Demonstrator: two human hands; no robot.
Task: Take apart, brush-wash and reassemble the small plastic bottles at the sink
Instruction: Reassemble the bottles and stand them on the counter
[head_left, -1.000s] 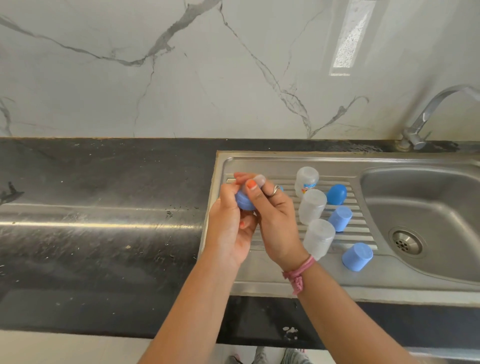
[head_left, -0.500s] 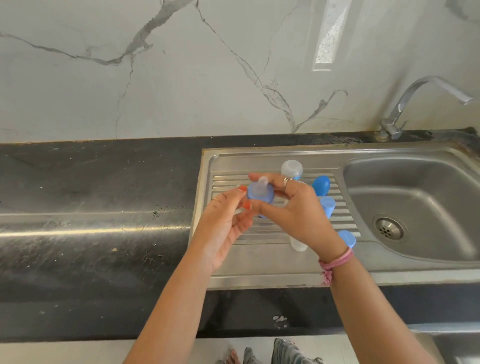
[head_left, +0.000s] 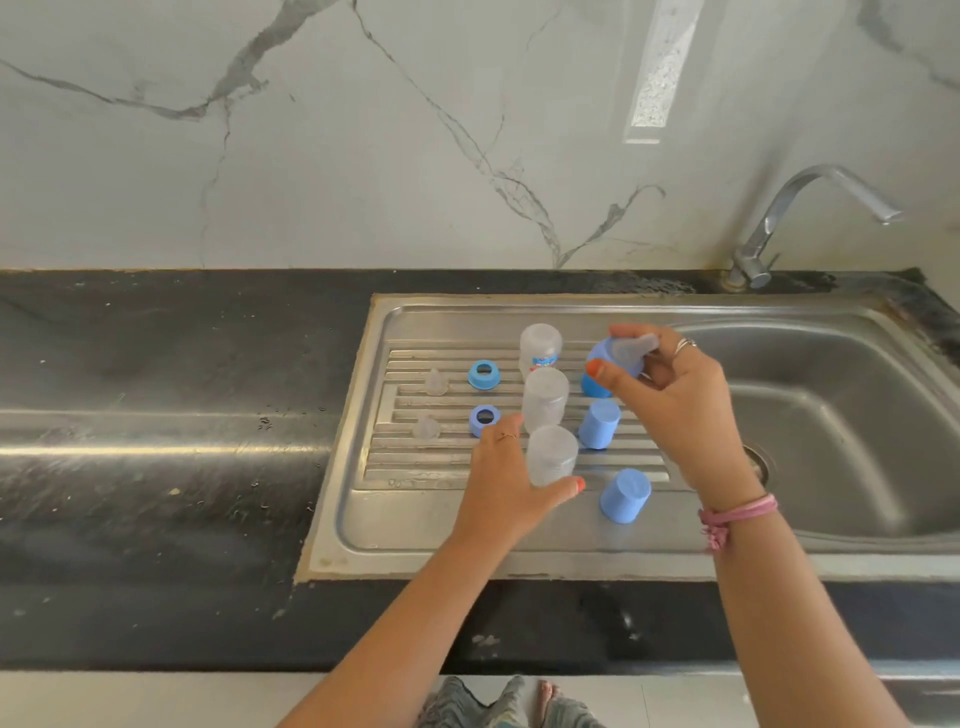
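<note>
Bottles: three clear plastic bodies stand upside down in a column at the middle of the drainboard; the rear bottle (head_left: 540, 349) has a printed label, the middle bottle (head_left: 545, 398) is just below it in the frame, and the front bottle (head_left: 552, 454) is lowest.
Left hand (head_left: 506, 491): fingers and thumb curl round the front bottle, gripping it.
Right hand (head_left: 675, 405): fingers pinch a blue ring with clear teat (head_left: 621, 353), held above the drainboard, right of the rear bottle.
Blue caps: one cap (head_left: 599, 423) stands right of the middle bottle, another cap (head_left: 625, 495) sits lower right; a third is partly hidden behind the right thumb.
Loose rings: two blue rings (head_left: 484, 375) (head_left: 483, 419) lie left of the bottles.
Loose teats: two clear teats (head_left: 436, 382) (head_left: 427, 428) rest further left.
Drainboard (head_left: 415, 519): ribbed steel, centre of frame.
Basin (head_left: 841, 441): right side, tap (head_left: 810, 213) at upper right.
Table (head_left: 156, 415): dark stone, left and front.
</note>
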